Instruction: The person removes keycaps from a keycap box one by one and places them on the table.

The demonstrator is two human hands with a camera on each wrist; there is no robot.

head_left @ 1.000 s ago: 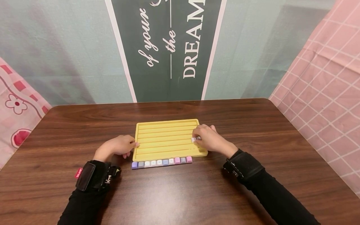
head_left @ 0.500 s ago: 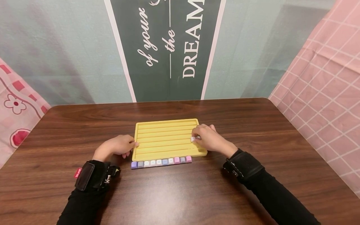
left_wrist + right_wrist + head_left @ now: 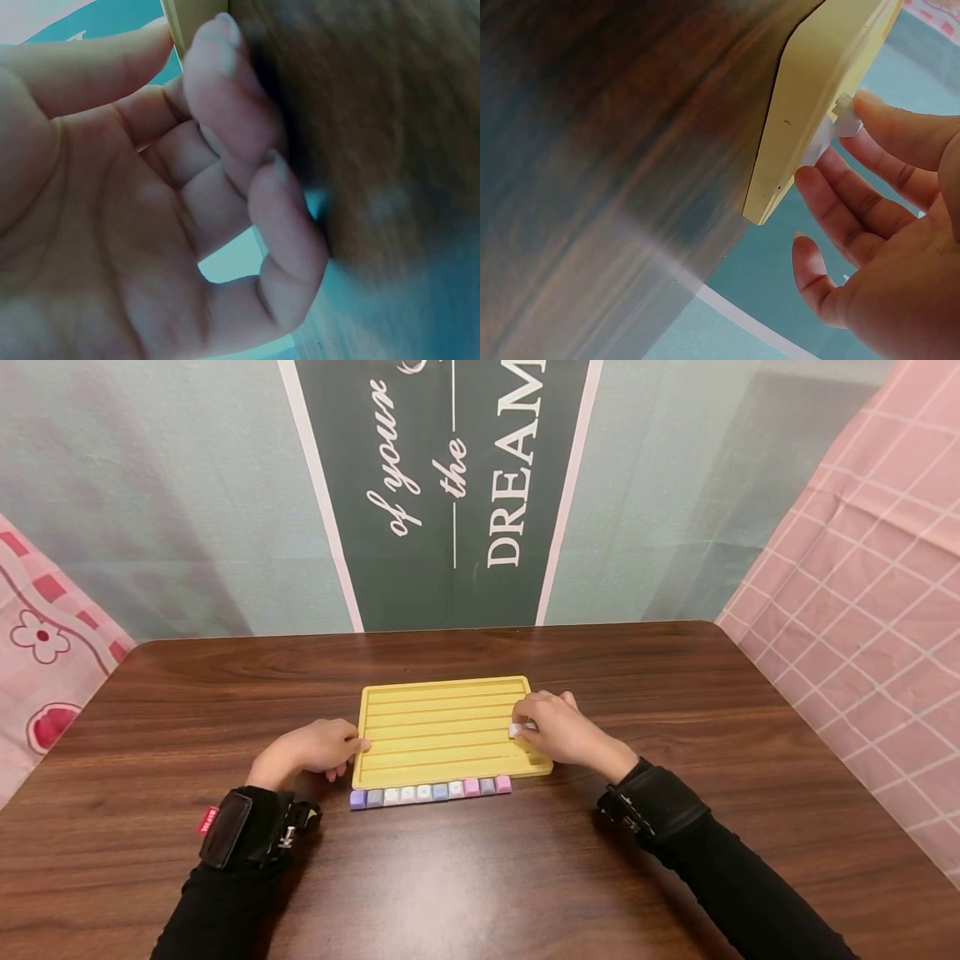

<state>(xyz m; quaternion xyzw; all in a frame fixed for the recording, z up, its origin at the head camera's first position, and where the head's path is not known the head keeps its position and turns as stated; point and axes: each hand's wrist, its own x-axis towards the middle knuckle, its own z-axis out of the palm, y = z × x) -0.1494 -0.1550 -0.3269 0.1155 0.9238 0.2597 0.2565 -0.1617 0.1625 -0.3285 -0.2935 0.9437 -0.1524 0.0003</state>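
A yellow ridged tray lies on the table. My left hand pinches its left edge, thumb over the rim; in the left wrist view the other fingers curl beside the tray's edge. Over the tray's right side, my right hand pinches a small white keycap between thumb and fingers. That keycap also shows in the right wrist view, with a second pale keycap next to it at the tray's rim. The hand partly hides this second one from the head camera.
Along the tray's near edge runs a row of several keycaps in purple, grey, white, blue and pink. The wood-grain table ends at a printed cloth backdrop. Pink cloths hang at both sides.
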